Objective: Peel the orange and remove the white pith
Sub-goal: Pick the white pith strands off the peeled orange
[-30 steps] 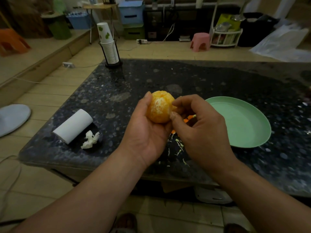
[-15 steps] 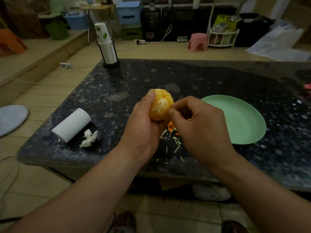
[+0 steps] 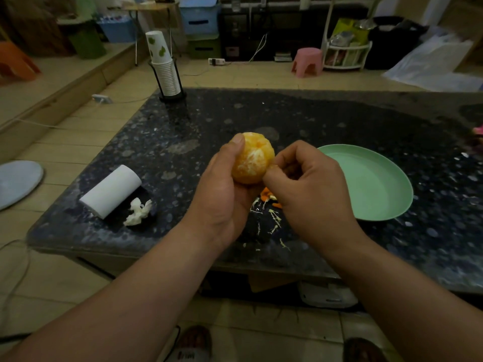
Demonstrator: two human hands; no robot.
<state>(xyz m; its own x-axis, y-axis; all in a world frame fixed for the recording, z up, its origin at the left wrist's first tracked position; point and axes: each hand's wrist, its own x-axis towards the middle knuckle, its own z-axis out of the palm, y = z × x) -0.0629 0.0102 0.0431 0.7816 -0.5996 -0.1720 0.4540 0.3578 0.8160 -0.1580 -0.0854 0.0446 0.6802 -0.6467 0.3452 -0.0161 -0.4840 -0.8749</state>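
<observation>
A peeled orange [image 3: 252,160] with white pith streaks on its segments is held above the dark stone table [image 3: 339,118]. My left hand [image 3: 222,197] cups it from below and the left, thumb on top. My right hand [image 3: 311,189] is at the orange's right side, thumb and forefinger pinched together against its surface; what they pinch is too small to tell. Orange peel bits [image 3: 268,195] and thin pith strands [image 3: 274,218] lie on the table under my hands.
An empty green plate [image 3: 379,202] sits right of my hands. A white paper roll [image 3: 111,190] and a crumpled tissue [image 3: 137,211] lie at the left. A paper cup stack in a black holder [image 3: 166,71] stands at the far left corner.
The orange has turned a little in my left hand, showing more pith. My right fingertips have stayed pinching at its right side.
</observation>
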